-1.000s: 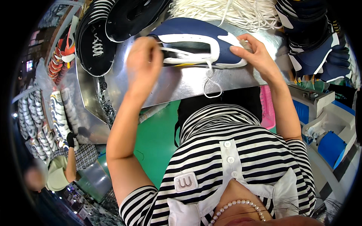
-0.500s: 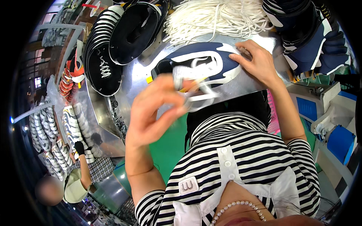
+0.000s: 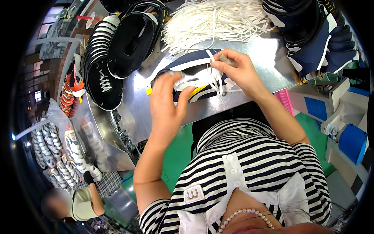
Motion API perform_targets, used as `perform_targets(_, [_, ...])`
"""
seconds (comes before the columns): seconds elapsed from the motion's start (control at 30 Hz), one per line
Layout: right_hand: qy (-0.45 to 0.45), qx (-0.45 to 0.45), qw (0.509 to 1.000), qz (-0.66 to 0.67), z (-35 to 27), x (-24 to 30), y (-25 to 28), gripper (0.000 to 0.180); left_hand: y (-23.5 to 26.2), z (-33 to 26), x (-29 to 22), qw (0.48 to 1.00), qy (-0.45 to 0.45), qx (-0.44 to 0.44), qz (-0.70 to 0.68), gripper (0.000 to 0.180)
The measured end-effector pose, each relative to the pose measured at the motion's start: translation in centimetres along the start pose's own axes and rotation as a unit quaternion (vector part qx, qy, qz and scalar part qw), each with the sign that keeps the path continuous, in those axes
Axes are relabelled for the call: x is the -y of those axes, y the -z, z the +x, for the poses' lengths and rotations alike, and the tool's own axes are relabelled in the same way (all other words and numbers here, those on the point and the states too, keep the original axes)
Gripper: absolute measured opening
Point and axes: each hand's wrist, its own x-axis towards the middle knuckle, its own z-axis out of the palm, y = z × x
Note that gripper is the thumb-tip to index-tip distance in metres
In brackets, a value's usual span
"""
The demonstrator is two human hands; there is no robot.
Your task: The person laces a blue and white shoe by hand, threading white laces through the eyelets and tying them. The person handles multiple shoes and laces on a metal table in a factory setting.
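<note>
A navy and white shoe upper lies on the metal table in front of me, with a yellow strip along its near side. White shoelace hangs in loops over its opening. My right hand pinches a strand of the lace between thumb and fingertips above the far side of the upper; a tan wrap or cot covers one finger. At the dark end of the upper rests my left hand, its thumb spread away from the fingers. Those fingertips are blurred and partly hidden against the upper.
A heap of white laces covers the back of the metal table. Stacked black uppers stand at left, stacked navy uppers at right. Farther left, a co-worker's gloved hand is beside white striped uppers.
My right hand has moved left from the upper's end and now pinches lace. My left hand, blurred with lace earlier, has shifted right and come down onto the upper's dark end.
</note>
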Motion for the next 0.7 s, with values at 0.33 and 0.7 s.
perform_targets(0.33, [-0.024,-0.048,0.973,-0.224,-0.1,-0.5,-1.3,0.041,-4.4,2.6,2.2,0.769,0.467,0.126,-0.419,0.040])
perform_targets(0.7, [0.082,0.014,0.954,-0.290,-2.3,1.2,0.1,0.027,-6.4,0.5,0.4,0.876,0.311,-0.055,-0.365,0.020])
